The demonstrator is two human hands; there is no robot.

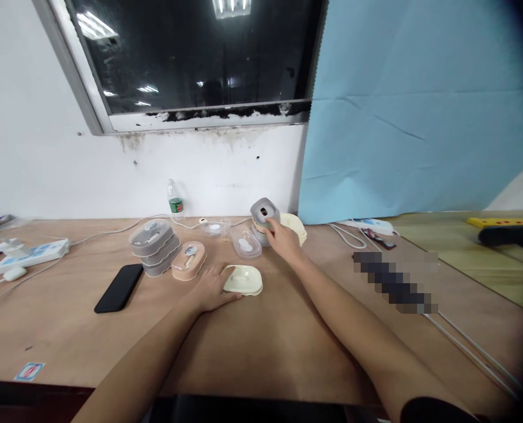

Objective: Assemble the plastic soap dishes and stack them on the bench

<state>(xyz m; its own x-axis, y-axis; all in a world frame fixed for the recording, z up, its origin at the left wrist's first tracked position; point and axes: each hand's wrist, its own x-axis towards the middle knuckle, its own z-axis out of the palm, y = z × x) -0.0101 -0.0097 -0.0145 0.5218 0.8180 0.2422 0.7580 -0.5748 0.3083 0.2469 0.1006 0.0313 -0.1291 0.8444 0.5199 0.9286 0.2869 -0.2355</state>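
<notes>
My left hand [212, 288] rests on the table, thumb and fingers closed about the left end of a shallow cream plastic tray [244, 281]. Farther back, my right hand [283, 239] has its fingers bent against the front of a stack of grey plastic trays [264, 207]. What its fingertips pinch, if anything, is hidden. Cream trays [293, 226] stand partly behind that hand. A clear lid [246, 244] with a white oval label lies left of the stack, with another clear lid [216, 228] behind it. Beside my left hand sits a lidded peach box [190, 262].
Stacked grey boxes [156, 249] with a clear lid and a black phone [119, 289] lie to the left. A water bottle [175, 200] stands by the wall. Power strips [34, 255] and white cables cross the table. A blurred dark object [394, 282] lies at right.
</notes>
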